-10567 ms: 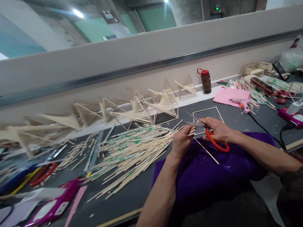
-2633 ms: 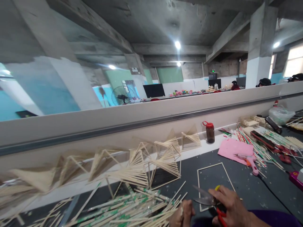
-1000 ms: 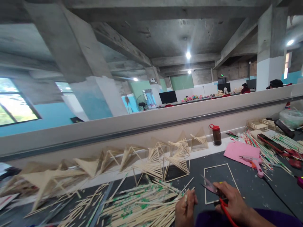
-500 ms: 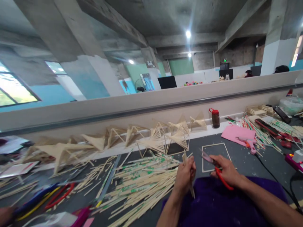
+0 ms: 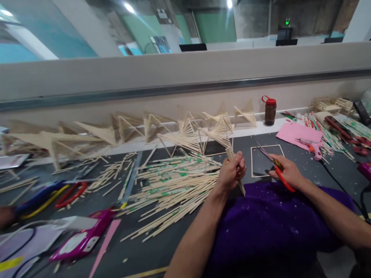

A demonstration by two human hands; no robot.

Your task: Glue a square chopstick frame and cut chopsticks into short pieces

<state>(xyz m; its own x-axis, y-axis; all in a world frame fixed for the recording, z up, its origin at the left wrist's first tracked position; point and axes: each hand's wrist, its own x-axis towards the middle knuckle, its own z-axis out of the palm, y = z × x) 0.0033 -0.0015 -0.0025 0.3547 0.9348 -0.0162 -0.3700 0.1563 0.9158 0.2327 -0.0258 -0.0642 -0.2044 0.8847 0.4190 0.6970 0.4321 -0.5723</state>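
Observation:
My left hand [image 5: 232,170] is closed in a fist around a small bundle of wooden sticks [image 5: 229,153], whose ends stick out above and below it. To its right, my right hand [image 5: 285,170] grips red-handled scissors [image 5: 280,173], their blades pointing up and to the left, apart from the bundle. Behind the scissors a thin square stick frame [image 5: 252,162] lies on the dark table [image 5: 162,253]. Left of my left hand spreads a large pile of loose sticks [image 5: 179,193], some with green marks. Purple cloth [image 5: 269,224] lies below both hands.
Stick models [image 5: 101,131] line the low wall. A red-capped bottle [image 5: 270,112], pink sheet [image 5: 298,135] and pink glue gun [image 5: 315,148] stand or lie to the right. At left are a magenta power strip [image 5: 87,235], red-handled tool [image 5: 71,195] and part of another person's hand [image 5: 7,217].
The view has tilted down and shifted, showing more of the table. Both hands still hold the same things, and the scissors' blades look more clearly angled upward.

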